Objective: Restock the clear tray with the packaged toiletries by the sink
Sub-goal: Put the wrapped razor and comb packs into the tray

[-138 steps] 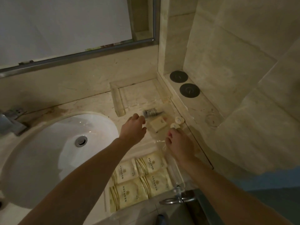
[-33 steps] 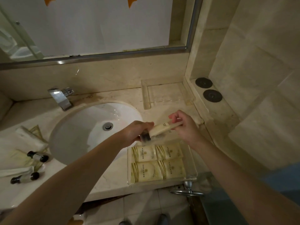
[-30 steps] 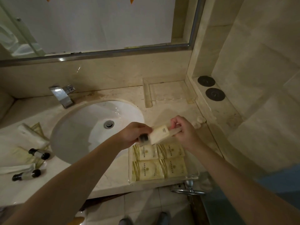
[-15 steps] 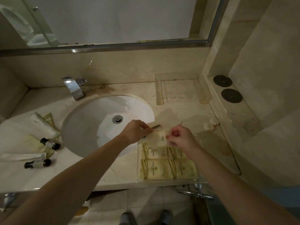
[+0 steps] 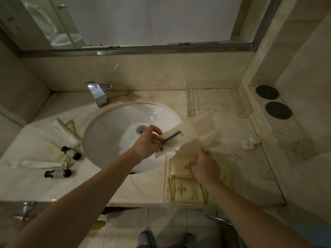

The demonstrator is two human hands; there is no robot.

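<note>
Two hands are at work over the counter (image 5: 114, 187), and we see each busy with a packet. Our left hand (image 5: 146, 144) hangs above the right edge of the sink (image 5: 111, 133), its fingers pinched on a clear razor packet (image 5: 172, 138) with a dark handle inside. Our right hand (image 5: 204, 167) reaches down into the clear tray (image 5: 165, 176) at the counter's front edge, fingers curled on a cream packet (image 5: 182, 167) lying in the tray's far row. Another cream packet (image 5: 184, 191) lies flat in the near row. A second, bare tray (image 5: 190, 101) sits against the back wall, well apart. Left of the sink lie two small dark-capped bottles (image 5: 70, 153), (image 5: 57, 173) and some wrapped items. Two small round soaps (image 5: 250, 142) rest right of our hands.
</note>
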